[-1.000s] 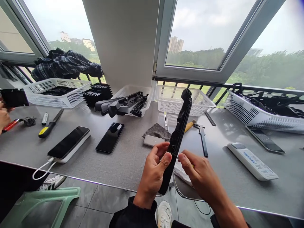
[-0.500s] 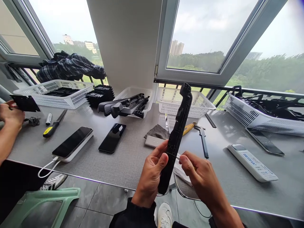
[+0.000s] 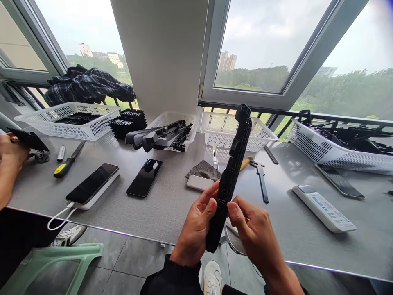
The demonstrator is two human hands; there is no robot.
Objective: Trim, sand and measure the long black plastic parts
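Note:
I hold a long black plastic part (image 3: pixel 232 168) almost upright in front of me, its hooked end up near the window. My left hand (image 3: pixel 196 227) is closed round its lower half, thumb on the near face. My right hand (image 3: pixel 251 233) is closed in a pinch against the part's right edge; a small tool with a yellowish bit shows behind the fingers, too hidden to name. Both hands hover over the near edge of the grey table (image 3: pixel 159 205).
White baskets (image 3: pixel 67 121) with black parts line the window side. Two phones (image 3: pixel 144 178), a grey cloth (image 3: pixel 204 170), a screwdriver (image 3: pixel 66 164), a remote (image 3: pixel 324 208) and a metal ruler lie on the table. Another person's hand (image 3: pixel 10 151) holds a black part at far left. A green stool (image 3: pixel 52 266) stands below.
My right hand has closed in against the part's edge, hiding the thin metal tip that showed before. The part tilted slightly. The other person's hand came in at left.

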